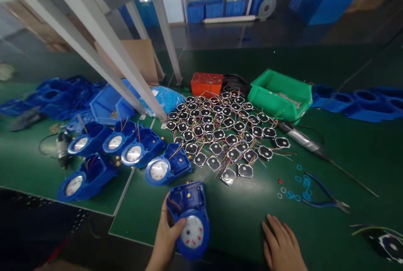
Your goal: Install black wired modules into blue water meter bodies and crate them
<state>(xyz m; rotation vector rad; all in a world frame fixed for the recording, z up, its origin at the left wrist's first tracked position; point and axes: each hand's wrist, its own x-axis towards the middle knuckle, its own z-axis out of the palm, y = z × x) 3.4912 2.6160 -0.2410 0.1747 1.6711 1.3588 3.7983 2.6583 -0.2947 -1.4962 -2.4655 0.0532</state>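
Head view shows the left hand (168, 229) with thumb and fingers clasped on a blue meter housing (189, 204), thumb at its dial (194, 237), near the green table's (239, 204) front edge. The right hand (281, 243), empty, has fingers slightly parted. Beyond are pliers (323, 188), blue rings (307, 182) and heaped wired modules (215, 149).

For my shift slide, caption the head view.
Left hand holds a blue meter housing near wired modules; right hand palm-down over green bench.
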